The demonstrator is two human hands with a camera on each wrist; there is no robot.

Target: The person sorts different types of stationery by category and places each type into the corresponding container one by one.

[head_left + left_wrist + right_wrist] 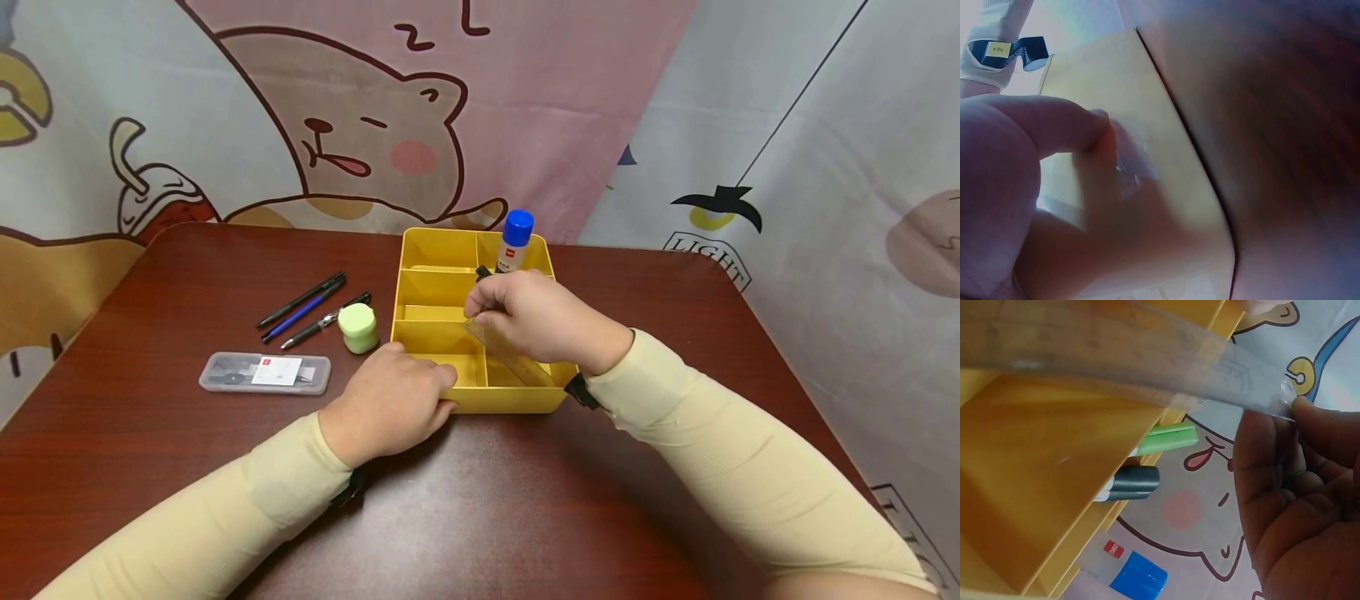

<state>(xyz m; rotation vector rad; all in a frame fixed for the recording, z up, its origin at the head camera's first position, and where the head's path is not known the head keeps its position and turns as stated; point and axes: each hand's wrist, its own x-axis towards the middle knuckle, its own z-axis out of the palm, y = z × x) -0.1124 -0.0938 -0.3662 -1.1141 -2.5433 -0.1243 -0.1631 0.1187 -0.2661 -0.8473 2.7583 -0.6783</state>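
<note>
In the head view, a yellow divided organizer box [510, 402] stands on the table. At its near left corner, my left hand [393, 400] grips the wall, and the left wrist view shows the thumb [1075, 122] against the outer face. My right hand [543, 321] is above the box and pinches one end of a clear ruler [1210, 375] between thumb and fingers. The ruler slants down into the near right compartment. A glue stick [516, 237] with a blue cap stands in the far right one. Green-capped [1169, 437] and black-capped [1138, 482] markers also show in the right wrist view.
Left of the box lie a black pen [300, 300], a blue pen [303, 318] and a clicker pen [322, 323]. Beside them sits a light green round container [358, 327]. Nearer lies a clear case [236, 373] with a compass set. A printed cloth hangs behind the table.
</note>
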